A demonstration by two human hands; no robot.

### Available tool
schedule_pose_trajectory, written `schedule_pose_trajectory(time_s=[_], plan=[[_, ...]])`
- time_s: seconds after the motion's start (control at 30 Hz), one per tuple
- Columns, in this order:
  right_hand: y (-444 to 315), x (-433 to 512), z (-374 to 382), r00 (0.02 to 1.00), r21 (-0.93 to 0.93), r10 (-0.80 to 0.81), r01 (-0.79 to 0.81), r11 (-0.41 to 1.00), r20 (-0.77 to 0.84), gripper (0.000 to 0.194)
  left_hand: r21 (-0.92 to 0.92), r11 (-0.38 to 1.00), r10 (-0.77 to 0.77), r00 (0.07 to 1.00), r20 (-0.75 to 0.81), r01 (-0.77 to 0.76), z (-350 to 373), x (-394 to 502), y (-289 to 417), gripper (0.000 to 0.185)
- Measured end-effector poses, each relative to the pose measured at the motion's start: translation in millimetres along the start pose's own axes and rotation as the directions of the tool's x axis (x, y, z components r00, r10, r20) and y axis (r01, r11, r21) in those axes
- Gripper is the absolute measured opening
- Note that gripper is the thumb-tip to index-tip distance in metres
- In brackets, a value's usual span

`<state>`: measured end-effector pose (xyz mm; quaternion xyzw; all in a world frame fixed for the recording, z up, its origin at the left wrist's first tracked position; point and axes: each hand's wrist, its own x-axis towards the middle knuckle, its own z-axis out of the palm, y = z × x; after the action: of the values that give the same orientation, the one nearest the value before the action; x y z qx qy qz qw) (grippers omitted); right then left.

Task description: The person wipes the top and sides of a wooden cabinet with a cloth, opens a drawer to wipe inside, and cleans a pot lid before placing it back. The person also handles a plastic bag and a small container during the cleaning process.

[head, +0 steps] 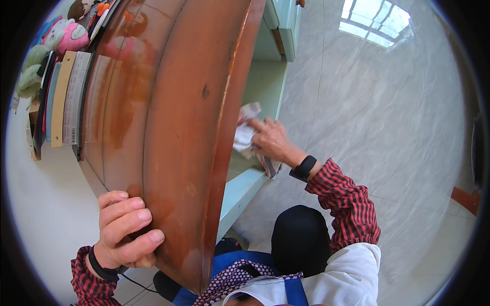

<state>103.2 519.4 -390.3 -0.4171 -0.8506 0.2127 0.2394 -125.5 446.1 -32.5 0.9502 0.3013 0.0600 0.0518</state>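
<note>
My left hand [128, 229] rests with bent fingers over the near left edge of the brown wooden desktop [187, 134], which has a glossy sheet over part of it. My right hand [271, 139] is at the open light-green cabinet compartment [264, 86] under the desktop's right edge. It holds a bunched, whitish cloth [245, 134], slightly blurred. A striped part of cloth hangs below the hand, over the pale-blue cabinet edge [245, 195]. The desktop hides part of the cloth and the inside of the compartment.
Books and folders [63, 99] stand along the desk's far left side, with plush toys [72, 36] beyond them. Pale-green drawers [287, 30] are at the top. Grey tiled floor [363, 114] lies to the right. A black cable [138, 283] runs by my left wrist.
</note>
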Motion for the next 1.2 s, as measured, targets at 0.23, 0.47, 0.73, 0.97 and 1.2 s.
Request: schedule_pose_trajectory(time_s=[0.23,0.47,0.73,0.97,1.2], plan=[[56.1,80.4,-24.1,0.939,-0.165,0.192,-0.245,0.955,-0.284,0.016,-0.013,1.0,-0.016,0.999,-0.043,0.015,0.3,-2.6,0.6,0.022],[57.7,117.1,-6.3,0.965,-0.453,-0.044,-0.081,0.888,-0.26,0.031,-0.038,0.999,0.023,1.0,-0.016,-0.023,1.6,1.8,1.1,0.025],[94.5,135.9,-12.3,0.941,-0.418,0.109,-0.243,0.875,-0.32,0.022,-0.05,0.999,0.015,1.0,0.014,-0.015,1.9,-0.3,-1.0,0.025],[102.3,96.1,-22.9,0.895,-0.398,0.152,-0.332,0.855,-0.42,0.021,-0.017,1.0,-0.008,0.999,-0.048,0.007,2.9,0.5,-4.8,0.02],[25.7,15.5,-44.3,0.991,-0.419,0.103,-0.06,0.906,0.081,0.013,-0.065,0.998,-0.013,0.997,-0.07,0.009,3.6,8.0,-2.8,0.031]])
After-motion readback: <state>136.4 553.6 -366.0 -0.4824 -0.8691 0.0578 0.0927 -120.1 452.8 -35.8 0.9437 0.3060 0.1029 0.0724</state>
